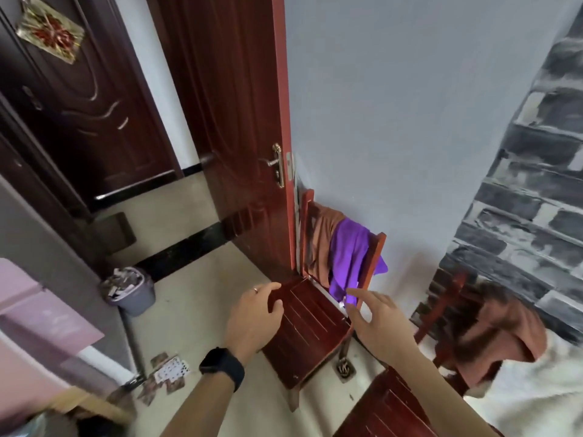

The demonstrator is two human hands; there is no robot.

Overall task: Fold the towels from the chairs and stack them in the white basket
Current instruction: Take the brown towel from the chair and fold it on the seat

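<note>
red door (239, 121) open | grey bin (135, 294) full | cards (170, 372) on floor

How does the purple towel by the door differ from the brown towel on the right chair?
The purple towel is bright violet; the brown towel is rust-coloured. The purple towel hangs down the backrest of the chair by the door; the brown towel lies bunched on the right chair. The right hand hovers near the purple towel, not the brown towel. Both are unfolded, on red wooden chairs.
</note>
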